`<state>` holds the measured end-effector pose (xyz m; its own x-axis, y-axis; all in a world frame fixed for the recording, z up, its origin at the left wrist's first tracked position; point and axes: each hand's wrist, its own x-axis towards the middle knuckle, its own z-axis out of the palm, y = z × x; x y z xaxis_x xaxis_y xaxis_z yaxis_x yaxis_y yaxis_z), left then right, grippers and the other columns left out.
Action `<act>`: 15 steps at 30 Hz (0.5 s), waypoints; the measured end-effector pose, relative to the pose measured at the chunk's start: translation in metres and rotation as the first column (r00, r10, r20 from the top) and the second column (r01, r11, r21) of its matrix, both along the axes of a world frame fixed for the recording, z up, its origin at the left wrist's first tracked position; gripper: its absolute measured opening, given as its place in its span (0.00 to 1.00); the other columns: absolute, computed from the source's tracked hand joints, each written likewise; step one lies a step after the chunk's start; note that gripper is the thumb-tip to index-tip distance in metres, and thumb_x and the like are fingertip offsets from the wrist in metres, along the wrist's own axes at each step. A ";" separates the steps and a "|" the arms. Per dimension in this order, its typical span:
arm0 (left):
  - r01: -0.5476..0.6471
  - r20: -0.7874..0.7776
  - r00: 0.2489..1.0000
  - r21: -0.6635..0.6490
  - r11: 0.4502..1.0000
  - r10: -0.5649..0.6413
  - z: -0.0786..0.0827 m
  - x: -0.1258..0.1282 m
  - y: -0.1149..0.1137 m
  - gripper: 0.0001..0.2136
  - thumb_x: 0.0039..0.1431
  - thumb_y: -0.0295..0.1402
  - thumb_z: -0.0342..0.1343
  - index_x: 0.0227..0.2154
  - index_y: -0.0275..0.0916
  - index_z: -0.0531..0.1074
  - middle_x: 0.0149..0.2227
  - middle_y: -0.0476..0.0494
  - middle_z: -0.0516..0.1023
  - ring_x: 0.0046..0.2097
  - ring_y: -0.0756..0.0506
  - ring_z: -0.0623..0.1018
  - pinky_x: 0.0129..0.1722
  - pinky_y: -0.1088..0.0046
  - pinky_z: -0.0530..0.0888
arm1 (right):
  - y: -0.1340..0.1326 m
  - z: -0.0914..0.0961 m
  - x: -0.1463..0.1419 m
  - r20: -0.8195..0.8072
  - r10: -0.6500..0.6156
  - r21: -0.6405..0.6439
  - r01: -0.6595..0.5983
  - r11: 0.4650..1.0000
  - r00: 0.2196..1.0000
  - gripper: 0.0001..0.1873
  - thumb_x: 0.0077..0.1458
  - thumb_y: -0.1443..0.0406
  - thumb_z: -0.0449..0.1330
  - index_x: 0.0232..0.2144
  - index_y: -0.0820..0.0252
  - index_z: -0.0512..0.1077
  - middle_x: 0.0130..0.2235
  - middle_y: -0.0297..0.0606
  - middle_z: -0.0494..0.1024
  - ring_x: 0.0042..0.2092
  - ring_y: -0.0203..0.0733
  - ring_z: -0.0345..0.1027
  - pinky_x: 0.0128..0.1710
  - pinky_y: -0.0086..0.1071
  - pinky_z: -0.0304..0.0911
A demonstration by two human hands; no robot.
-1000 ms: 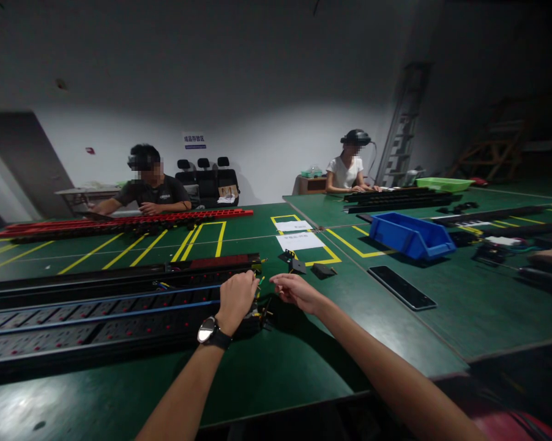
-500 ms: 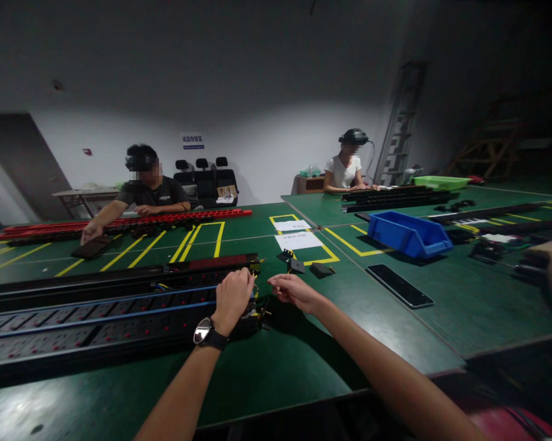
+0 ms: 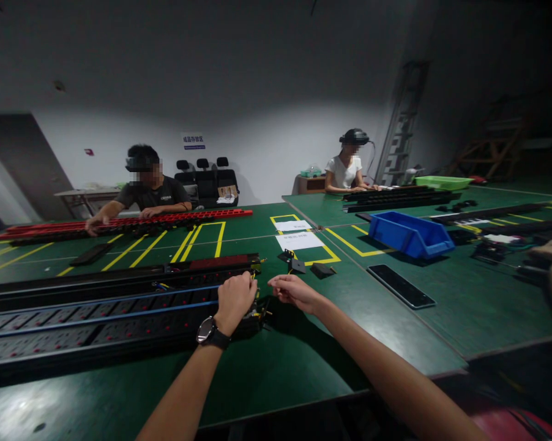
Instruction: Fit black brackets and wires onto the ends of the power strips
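Partway, I'd judge. The long black socket strip (image 3: 133, 331) lies on the table (image 3: 276, 376), running from 9 o'clock to my left hand (image 3: 235, 299); sockets look seated along the stretch I can see. End looks unfinished: wiring bits (image 3: 265, 313) stick out uncovered, around 4 o'clock from that hand. Left hand is curled over the strip's end, fingertips hidden, so can't tell what it grips. Right hand (image 3: 294, 291), just off at 3 o'clock, pinches thumb and fingers close together; can't tell if anything tiny is between. Remaining, as I judge: the strip's end isn't closed up. A black block (image 3: 297, 266) at 12 o'clock from my right hand and a dark wedge (image 3: 322, 270) at 2 lie loose, unfitted.
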<state>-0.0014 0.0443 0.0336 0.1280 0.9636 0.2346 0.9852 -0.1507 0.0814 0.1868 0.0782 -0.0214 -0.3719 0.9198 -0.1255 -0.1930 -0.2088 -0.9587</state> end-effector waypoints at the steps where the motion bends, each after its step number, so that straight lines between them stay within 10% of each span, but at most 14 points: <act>1: 0.011 0.004 1.000 -0.006 1.000 -0.011 0.000 0.001 -0.001 0.16 0.69 0.43 0.46 0.38 0.40 0.75 0.35 0.37 0.82 0.41 0.39 0.82 0.38 0.69 0.71 | 0.000 0.000 0.000 0.006 0.002 0.003 -0.002 1.000 1.000 0.12 0.47 0.60 0.70 0.33 0.61 0.77 0.25 0.31 0.73 0.23 0.28 0.61 0.22 0.23 0.54; 11: 0.109 0.067 0.992 -0.047 0.993 -0.105 -0.002 -0.004 0.003 0.23 0.71 0.42 0.39 0.35 0.41 0.79 0.38 0.37 0.83 0.40 0.41 0.82 0.39 0.70 0.72 | -0.001 0.001 0.001 0.073 -0.017 0.013 0.016 1.000 0.997 0.14 0.48 0.58 0.69 0.33 0.61 0.76 0.25 0.31 0.73 0.23 0.29 0.60 0.23 0.24 0.54; 15: 0.108 0.051 0.993 -0.032 0.994 -0.107 0.000 -0.004 0.001 0.21 0.71 0.40 0.39 0.36 0.41 0.78 0.37 0.37 0.83 0.39 0.41 0.82 0.39 0.69 0.72 | -0.018 0.033 0.002 0.195 -0.035 0.262 -0.018 0.965 0.980 0.15 0.47 0.58 0.71 0.35 0.60 0.77 0.28 0.33 0.75 0.26 0.32 0.61 0.25 0.26 0.55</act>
